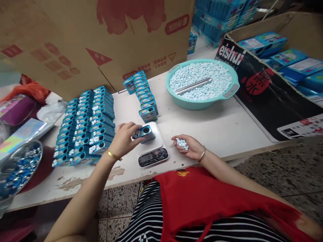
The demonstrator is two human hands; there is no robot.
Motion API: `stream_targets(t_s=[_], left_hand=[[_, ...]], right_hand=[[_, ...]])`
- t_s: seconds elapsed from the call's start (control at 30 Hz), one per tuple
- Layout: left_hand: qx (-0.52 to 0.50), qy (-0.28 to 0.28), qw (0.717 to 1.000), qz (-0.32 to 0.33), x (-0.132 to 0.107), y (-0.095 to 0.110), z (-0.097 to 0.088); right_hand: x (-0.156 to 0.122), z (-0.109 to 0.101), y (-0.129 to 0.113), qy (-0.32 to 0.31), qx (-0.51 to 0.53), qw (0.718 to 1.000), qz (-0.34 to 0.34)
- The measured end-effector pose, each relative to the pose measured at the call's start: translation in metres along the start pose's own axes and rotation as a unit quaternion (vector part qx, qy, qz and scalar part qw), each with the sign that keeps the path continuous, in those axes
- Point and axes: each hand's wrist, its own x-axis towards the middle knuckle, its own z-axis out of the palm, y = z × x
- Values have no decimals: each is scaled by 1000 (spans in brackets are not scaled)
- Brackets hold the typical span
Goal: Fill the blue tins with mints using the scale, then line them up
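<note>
My left hand (124,137) grips a small blue tin (144,133) with an open round hole, resting on the white kitchen scale (153,155). My right hand (188,146) lies palm up beside the scale, fingers cupped around a heap of pale blue candies (182,143). Filled blue tins (88,126) stand in rows to the left. Another line of tins (142,94) runs back from the scale.
A teal basin (202,102) of pale blue candies with a metal scoop (193,85) sits at the back right. A cardboard sheet (83,37) stands behind. A carton of blue packs (290,60) is far right, a metal bowl (17,168) of blue pieces far left.
</note>
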Motion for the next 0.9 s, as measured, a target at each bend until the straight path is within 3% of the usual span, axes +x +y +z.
stream_targets(t_s=[0.1,0.13,0.2,0.3,0.37,0.47,0.6,0.9], left_hand=[[-107,97,988,-63,-18,-7,6],[-159,128,972,-114,-26,-10,12],[-277,157,915,-248,-44,-15,30],[-416,111,816,-385,-67,-17,64],[-459,75,786,-408,-76,-13,83],[-499,44,761,-411,-79,-5,98],[-525,22,745,-411,-80,-1,103],[-498,40,763,-410,-88,1,110]], right_hand=[[3,-1,0,1,4,1000,0],[4,-1,-1,2,6,1000,2],[9,1,-2,3,6,1000,7],[18,6,-4,-1,-1,1000,15],[24,11,-5,-2,-8,1000,18],[33,17,-4,-4,-19,999,25],[42,21,0,-7,-29,999,40],[45,23,5,-7,-44,997,68]])
